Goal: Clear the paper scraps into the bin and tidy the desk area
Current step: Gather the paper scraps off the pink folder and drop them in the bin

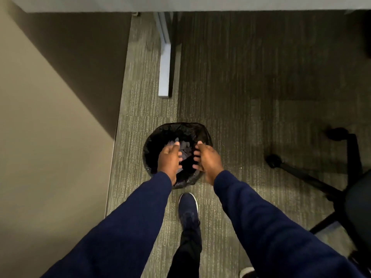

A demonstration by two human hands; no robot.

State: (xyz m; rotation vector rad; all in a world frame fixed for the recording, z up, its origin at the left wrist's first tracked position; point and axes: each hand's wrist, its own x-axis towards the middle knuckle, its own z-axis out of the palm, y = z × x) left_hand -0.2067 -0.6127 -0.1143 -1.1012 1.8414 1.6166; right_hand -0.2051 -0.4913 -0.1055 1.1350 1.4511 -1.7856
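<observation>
Both hands, left hand (168, 159) and right hand (208, 160), were spread empty over bin (154, 137); paper scraps (183, 148) could be scattered if knocked.

A grey-green striped carpet (230, 81) covers the floor. On the left a plain beige wall (40, 137) runs down the view, its upper part in shadow. A pale grey surface (180, 4) spans the top edge, and one light metal leg (165, 73) comes down from it to the carpet. At the right stands a black office chair (341, 193), its wheeled base spread over the carpet. The light is dim and warm.
</observation>
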